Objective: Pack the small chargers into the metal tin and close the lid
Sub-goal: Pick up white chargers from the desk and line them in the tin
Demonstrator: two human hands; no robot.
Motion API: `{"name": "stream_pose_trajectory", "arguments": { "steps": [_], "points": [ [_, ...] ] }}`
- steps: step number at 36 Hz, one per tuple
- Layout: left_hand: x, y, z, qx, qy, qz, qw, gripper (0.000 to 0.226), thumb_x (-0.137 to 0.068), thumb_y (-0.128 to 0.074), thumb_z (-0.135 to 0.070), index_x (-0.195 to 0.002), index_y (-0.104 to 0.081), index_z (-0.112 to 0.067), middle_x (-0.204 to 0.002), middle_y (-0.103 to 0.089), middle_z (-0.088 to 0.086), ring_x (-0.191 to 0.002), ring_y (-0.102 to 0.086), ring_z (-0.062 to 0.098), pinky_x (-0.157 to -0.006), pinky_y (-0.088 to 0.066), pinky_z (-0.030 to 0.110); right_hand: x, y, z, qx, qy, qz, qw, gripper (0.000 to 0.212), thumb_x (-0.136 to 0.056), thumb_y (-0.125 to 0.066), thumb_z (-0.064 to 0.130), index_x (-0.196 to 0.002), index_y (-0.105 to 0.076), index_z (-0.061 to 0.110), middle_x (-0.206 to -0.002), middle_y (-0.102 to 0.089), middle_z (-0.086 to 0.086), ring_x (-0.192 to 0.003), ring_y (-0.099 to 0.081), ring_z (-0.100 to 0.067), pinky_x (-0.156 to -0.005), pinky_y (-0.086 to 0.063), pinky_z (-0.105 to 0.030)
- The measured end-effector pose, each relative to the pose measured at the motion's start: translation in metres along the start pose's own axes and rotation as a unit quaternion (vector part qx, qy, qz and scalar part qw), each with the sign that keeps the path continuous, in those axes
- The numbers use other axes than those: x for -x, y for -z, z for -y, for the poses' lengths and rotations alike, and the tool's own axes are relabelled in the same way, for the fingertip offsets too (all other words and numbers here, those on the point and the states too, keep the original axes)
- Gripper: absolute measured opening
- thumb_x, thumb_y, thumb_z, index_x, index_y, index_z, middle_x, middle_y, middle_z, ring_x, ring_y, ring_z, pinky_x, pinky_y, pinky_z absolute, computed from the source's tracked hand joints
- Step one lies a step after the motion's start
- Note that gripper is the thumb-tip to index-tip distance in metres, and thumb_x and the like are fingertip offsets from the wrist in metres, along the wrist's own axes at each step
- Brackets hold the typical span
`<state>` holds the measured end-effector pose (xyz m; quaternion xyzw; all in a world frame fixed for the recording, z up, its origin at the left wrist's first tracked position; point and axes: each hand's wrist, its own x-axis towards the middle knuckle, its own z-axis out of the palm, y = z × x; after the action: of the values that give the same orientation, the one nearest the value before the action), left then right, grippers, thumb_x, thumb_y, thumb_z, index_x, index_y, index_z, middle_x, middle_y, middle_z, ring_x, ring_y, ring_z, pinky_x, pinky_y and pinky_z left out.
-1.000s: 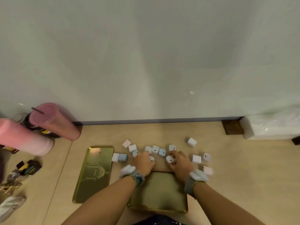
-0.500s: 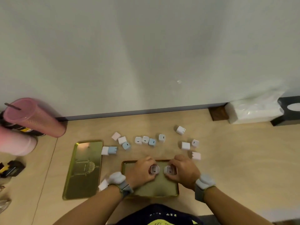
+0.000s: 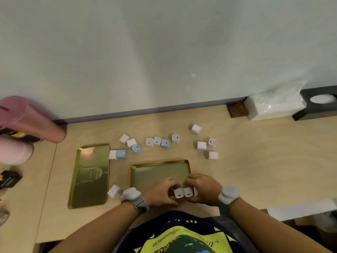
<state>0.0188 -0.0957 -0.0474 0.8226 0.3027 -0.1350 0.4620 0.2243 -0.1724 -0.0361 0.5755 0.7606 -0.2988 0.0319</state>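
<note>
The open gold tin (image 3: pixel 158 170) lies on the wooden table in front of me. Its embossed lid (image 3: pixel 90 175) rests flat to the left. My left hand (image 3: pixel 161 193) holds a white charger (image 3: pixel 178 193) at the tin's near right corner. My right hand (image 3: pixel 202 189) holds a second white charger (image 3: pixel 187 192) pressed beside the first. Several white, blue and pink chargers lie scattered beyond the tin, among them a blue one (image 3: pixel 165 143) and a pink one (image 3: pixel 213 155). One white charger (image 3: pixel 114 191) sits between lid and tin.
Two pink tumblers (image 3: pixel 31 119) lie at the far left by a black and yellow object (image 3: pixel 9 178). A white tissue pack (image 3: pixel 275 106) and a black holder (image 3: pixel 321 105) stand against the wall at the right. The table edge runs close to my body.
Both hands picked one charger each from the scattered row and drew back over the tin to its near right corner. The camera tilted down.
</note>
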Motion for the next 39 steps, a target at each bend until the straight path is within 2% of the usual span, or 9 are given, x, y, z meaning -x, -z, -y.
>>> {"name": "stream_pose_trajectory", "arguments": {
  "steps": [5,9,12,16,21,24,29,36,39],
  "points": [
    [-0.003,-0.003,-0.002,-0.010,-0.012,-0.008,1.000,0.059,-0.076,-0.079,-0.037,-0.126,-0.056,-0.016,-0.117,-0.057,0.006,-0.107,-0.054,0.019,-0.091,-0.041,0.027,-0.002,-0.001,0.004,-0.073,-0.029,0.004,0.997,0.039,-0.081,-0.069,0.040,-0.109,-0.060,0.015,-0.113,-0.059,-0.007,-0.097,-0.058,-0.028,-0.080,-0.046,-0.037],
    [0.005,0.014,-0.003,0.061,0.020,-0.009,0.998,0.061,-0.076,-0.075,-0.054,-0.126,-0.060,-0.022,-0.114,-0.065,-0.006,-0.097,-0.062,0.009,-0.088,-0.053,0.028,0.001,-0.003,0.001,-0.067,-0.025,0.003,0.997,0.045,-0.080,-0.068,0.049,-0.114,-0.059,0.019,-0.115,-0.058,-0.004,-0.097,-0.060,-0.027,-0.079,-0.048,-0.036],
    [0.007,0.046,0.001,0.077,0.070,-0.153,0.983,0.041,-0.087,-0.058,-0.058,-0.116,-0.063,-0.031,-0.104,-0.065,-0.012,-0.091,-0.061,0.004,-0.085,-0.055,0.032,0.002,-0.002,-0.002,-0.053,-0.033,-0.031,0.998,0.056,-0.078,-0.062,0.062,-0.121,-0.053,0.027,-0.122,-0.056,0.003,-0.100,-0.060,-0.021,-0.080,-0.049,-0.033],
    [-0.012,0.091,0.016,-0.027,0.104,-0.375,0.921,0.025,-0.098,-0.049,-0.027,-0.119,-0.061,-0.018,-0.119,-0.059,0.004,-0.104,-0.059,0.026,-0.089,-0.049,0.041,0.002,0.007,0.000,-0.092,-0.060,-0.116,0.987,0.047,-0.082,-0.059,0.062,-0.114,-0.058,0.028,-0.115,-0.057,0.008,-0.092,-0.058,-0.013,-0.073,-0.042,-0.022],
    [-0.035,0.120,0.037,-0.078,0.204,-0.266,0.939,0.046,-0.094,-0.053,-0.015,-0.139,-0.046,-0.017,-0.142,-0.043,0.013,-0.125,-0.050,0.038,-0.098,-0.045,0.045,0.002,0.014,-0.001,-0.112,-0.095,-0.191,0.971,0.023,-0.086,-0.063,0.039,-0.106,-0.064,0.027,-0.108,-0.061,0.007,-0.089,-0.060,-0.013,-0.071,-0.036,-0.017],
    [-0.039,0.120,0.044,-0.091,0.189,-0.250,0.945,0.046,-0.088,-0.058,-0.012,-0.134,-0.052,-0.014,-0.139,-0.049,0.012,-0.122,-0.053,0.036,-0.096,-0.047,0.042,0.004,0.015,-0.010,-0.102,-0.140,-0.221,0.960,0.025,-0.086,-0.065,0.031,-0.109,-0.065,0.023,-0.111,-0.062,0.001,-0.100,-0.058,-0.020,-0.078,-0.047,-0.028],
    [-0.045,0.117,0.052,-0.097,0.140,-0.242,0.955,0.073,-0.080,-0.073,-0.019,-0.144,-0.040,-0.029,-0.143,-0.045,0.007,-0.124,-0.053,0.032,-0.098,-0.048,0.038,0.006,0.020,-0.032,-0.110,-0.203,-0.257,0.938,0.024,-0.081,-0.069,0.019,-0.105,-0.067,0.014,-0.107,-0.064,-0.010,-0.100,-0.058,-0.033,-0.084,-0.051,-0.039],
    [-0.059,0.117,0.049,-0.166,0.110,-0.205,0.958,0.036,-0.086,-0.069,-0.035,-0.120,-0.060,-0.028,-0.120,-0.059,0.003,-0.109,-0.060,0.032,-0.085,-0.052,0.043,0.002,0.028,-0.043,-0.151,-0.252,-0.222,0.930,0.038,-0.081,-0.065,0.022,-0.118,-0.060,0.017,-0.122,-0.054,-0.009,-0.104,-0.058,-0.031,-0.083,-0.052,-0.038],
    [-0.058,0.113,0.049,-0.162,0.108,-0.196,0.961,0.037,-0.087,-0.068,-0.035,-0.122,-0.061,-0.027,-0.119,-0.059,0.005,-0.109,-0.060,0.031,-0.086,-0.051,0.043,-0.003,0.032,-0.046,-0.142,-0.255,-0.218,0.931,0.041,-0.081,-0.063,0.023,-0.121,-0.057,0.018,-0.126,-0.053,-0.009,-0.103,-0.058,-0.033,-0.081,-0.053,-0.039]
  ]
}}
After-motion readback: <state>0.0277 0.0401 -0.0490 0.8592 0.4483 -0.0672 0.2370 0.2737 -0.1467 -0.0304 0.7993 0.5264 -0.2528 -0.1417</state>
